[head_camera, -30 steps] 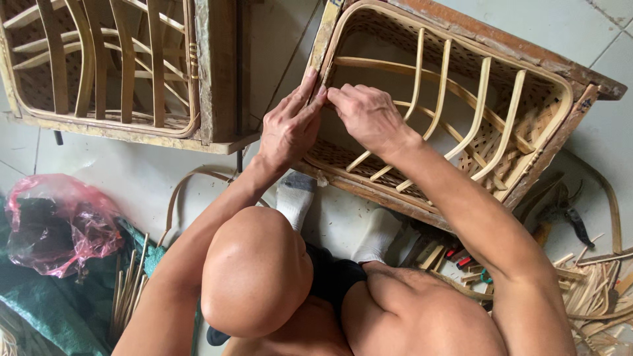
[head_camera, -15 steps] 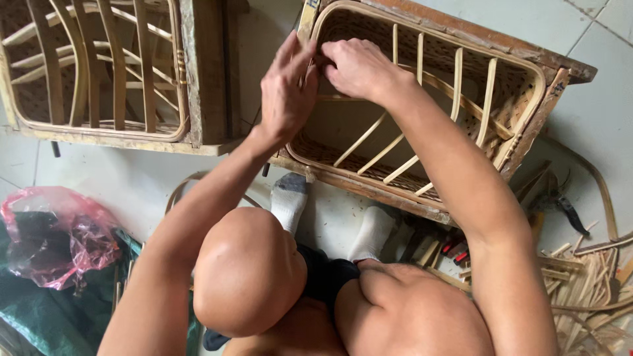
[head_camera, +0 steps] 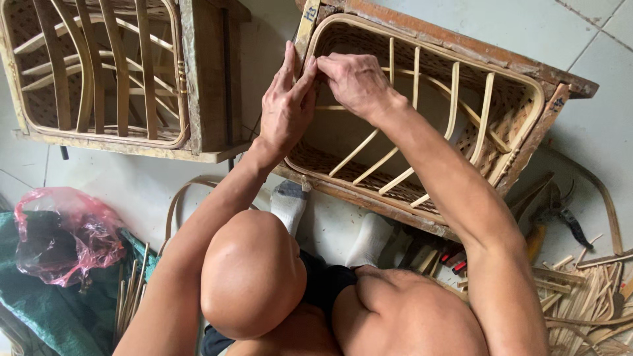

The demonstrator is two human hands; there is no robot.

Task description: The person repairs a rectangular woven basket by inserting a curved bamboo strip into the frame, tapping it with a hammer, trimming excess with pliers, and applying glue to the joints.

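Hands (head_camera: pixel 323 92) on woven rattan frame (head_camera: pixel 422 112)

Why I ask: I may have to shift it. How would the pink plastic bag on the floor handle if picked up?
The pink plastic bag looks thin and crumpled, so probably floppy and sagging around its dark contents. Likely light, and unlikely to roll, since it slumps against the green tarp.

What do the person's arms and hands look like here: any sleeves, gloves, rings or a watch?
Both arms are bare along their whole visible length, with no sleeves. The left hand and right hand wear no gloves, and no ring, watch or wristband shows.
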